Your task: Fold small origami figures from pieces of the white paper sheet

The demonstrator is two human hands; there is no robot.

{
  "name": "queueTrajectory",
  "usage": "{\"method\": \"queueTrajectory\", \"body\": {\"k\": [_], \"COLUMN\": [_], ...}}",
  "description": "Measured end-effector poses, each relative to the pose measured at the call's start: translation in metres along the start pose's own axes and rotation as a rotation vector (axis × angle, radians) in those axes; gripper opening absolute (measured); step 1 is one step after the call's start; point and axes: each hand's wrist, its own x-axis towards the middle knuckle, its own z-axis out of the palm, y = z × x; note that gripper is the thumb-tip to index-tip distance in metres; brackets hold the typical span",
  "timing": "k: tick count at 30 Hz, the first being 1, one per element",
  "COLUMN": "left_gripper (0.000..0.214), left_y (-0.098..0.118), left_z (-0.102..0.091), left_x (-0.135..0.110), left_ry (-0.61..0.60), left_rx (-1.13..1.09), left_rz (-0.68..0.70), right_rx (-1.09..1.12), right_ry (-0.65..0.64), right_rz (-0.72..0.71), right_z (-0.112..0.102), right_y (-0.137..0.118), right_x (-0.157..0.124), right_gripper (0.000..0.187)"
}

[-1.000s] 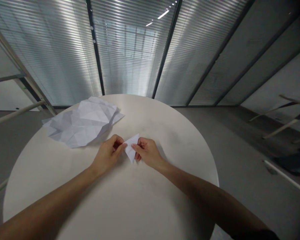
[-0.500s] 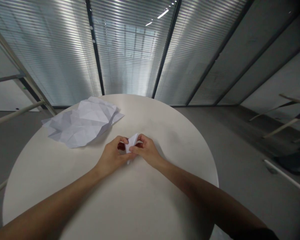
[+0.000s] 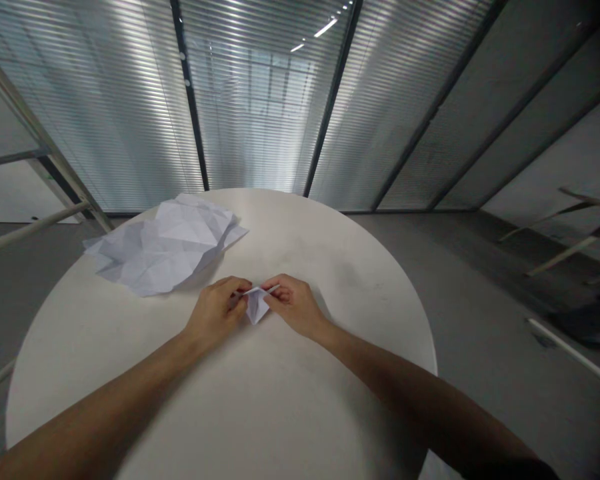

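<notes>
A small folded white paper piece (image 3: 257, 307) with a pointed lower tip is held between both hands just above the round white table (image 3: 290, 400). My left hand (image 3: 216, 313) pinches its left edge with curled fingers. My right hand (image 3: 293, 305) pinches its right upper edge between thumb and forefinger. Both hands sit near the table's middle, knuckles almost touching across the paper.
A large creased white sheet (image 3: 163, 243) lies crumpled at the table's far left. Behind the table stands a wall of slatted blinds with dark frames (image 3: 333, 100). Pale wooden rails (image 3: 30, 227) run at the left, and chair legs (image 3: 570, 253) stand at the right on grey floor.
The folded paper was upright a second ago. It has since been pressed smaller and lower between my hands, which drew together and then settled slightly apart.
</notes>
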Motion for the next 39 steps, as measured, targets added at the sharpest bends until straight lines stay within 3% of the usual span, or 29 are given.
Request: {"method": "queueTrajectory", "body": {"k": [5,9,15,20,25,28,32,39], "left_gripper": [0.019,0.022,0.025,0.030,0.023,0.015,0.024,0.024], "left_y": [-0.019,-0.014,-0.014,-0.016,-0.013,-0.012,-0.012,-0.017], "left_z": [-0.009,-0.017,-0.014,-0.004,0.001,0.002,0.005,0.004], "left_x": [-0.001,0.000,0.004,0.009,0.011,0.010,0.008,0.008], "left_ry": [-0.178,-0.279,-0.272,-0.169,-0.139,-0.142,-0.172,-0.151], "left_rx": [0.353,0.509,0.352,0.346,0.390,0.388,0.396,0.367], "left_rz": [0.408,0.524,0.399,0.195,0.029,0.045,0.140,0.137], "right_rx": [-0.449,-0.701,-0.785,-0.758,-0.814,-0.857,-0.869,-0.761], "right_ry": [-0.144,-0.260,-0.253,-0.101,0.002,0.025,0.017,-0.012], "right_rz": [-0.337,-0.421,-0.333,-0.157,-0.040,-0.032,-0.036,0.060], "right_z": [-0.016,-0.026,-0.025,-0.016,-0.011,-0.009,-0.008,-0.005], "right_y": [0.001,0.001,-0.006,-0.011,-0.009,-0.008,-0.010,-0.012], "right_x": [-0.004,-0.006,-0.007,-0.003,0.001,0.000,-0.004,-0.005], "right_gripper": [0.016,0.011,0.014,0.021,0.022,0.019,0.012,0.012]}}
